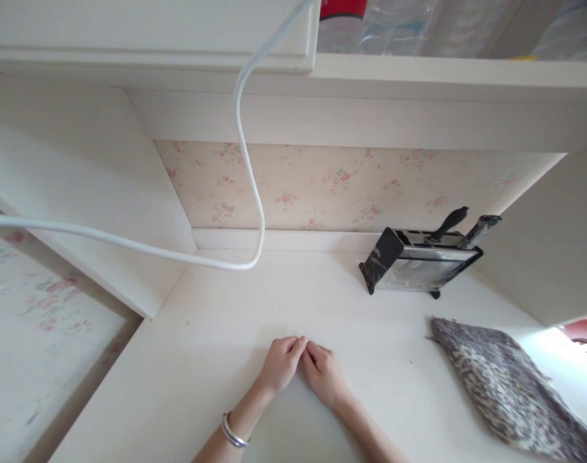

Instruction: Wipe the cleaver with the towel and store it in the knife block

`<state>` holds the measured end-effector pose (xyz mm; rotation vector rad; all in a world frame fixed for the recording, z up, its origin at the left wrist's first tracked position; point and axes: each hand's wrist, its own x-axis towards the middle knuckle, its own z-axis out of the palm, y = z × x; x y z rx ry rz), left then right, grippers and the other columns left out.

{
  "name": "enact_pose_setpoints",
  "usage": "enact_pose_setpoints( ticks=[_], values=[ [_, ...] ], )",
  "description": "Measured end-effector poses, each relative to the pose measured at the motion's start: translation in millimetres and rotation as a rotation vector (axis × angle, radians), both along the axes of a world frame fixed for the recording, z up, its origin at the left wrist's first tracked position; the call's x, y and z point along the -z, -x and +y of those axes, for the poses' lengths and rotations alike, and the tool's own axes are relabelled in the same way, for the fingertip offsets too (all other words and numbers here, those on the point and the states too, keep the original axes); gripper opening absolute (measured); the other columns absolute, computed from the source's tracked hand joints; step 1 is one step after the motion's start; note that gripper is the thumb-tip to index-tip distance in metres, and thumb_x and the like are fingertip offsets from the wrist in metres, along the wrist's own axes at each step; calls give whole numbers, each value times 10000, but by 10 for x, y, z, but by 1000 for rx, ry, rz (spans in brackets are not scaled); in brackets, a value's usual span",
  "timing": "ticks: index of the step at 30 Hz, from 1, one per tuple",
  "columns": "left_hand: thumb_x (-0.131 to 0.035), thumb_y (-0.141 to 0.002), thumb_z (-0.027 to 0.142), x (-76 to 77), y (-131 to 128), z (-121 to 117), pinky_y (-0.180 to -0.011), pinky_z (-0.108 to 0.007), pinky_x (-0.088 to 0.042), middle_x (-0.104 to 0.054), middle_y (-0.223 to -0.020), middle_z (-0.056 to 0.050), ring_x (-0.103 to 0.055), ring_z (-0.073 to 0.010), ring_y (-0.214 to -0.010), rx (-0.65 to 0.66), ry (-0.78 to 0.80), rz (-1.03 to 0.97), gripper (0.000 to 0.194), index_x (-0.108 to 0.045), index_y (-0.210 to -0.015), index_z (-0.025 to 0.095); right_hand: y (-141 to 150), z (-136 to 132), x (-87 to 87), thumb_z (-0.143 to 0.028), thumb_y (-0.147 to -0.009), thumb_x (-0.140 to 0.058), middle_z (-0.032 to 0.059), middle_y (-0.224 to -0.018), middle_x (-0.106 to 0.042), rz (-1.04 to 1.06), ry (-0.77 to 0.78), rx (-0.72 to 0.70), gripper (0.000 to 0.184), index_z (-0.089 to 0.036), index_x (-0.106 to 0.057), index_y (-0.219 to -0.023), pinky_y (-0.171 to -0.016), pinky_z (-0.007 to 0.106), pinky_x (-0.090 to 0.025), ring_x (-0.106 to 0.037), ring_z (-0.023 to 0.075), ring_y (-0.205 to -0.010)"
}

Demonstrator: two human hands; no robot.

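From here I see the left hand (282,363) and right hand (325,373) curled into fists, touching each other; whether they enclose anything, I cannot tell. The counter (216,334) is directly under them, in front of the knife block (418,271) and to its left. I count one block, two handles (450,224) rising from it, and one cloth (505,386) in front of it.

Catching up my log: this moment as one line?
left hand: curled; right hand: curled, against left; knife block: standing on counter; cloth: right of both hands
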<state>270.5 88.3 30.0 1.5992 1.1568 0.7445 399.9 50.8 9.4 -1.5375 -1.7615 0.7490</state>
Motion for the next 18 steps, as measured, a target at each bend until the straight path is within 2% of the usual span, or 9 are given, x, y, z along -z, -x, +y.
enact_pose_setpoints(
  ticks=[18],
  values=[
    [-375,-900,459,-18,-3,-10,-520,-246,-247,-371,-528,40,-350,-109,-544,1,-17,22,439,-436,-566,181,-4,23,0,-316,-953,-355,29,-712,-641,-8,17,2,307,-186,-564,-768,-602,223,-373,-571,140,-630]
  ],
)
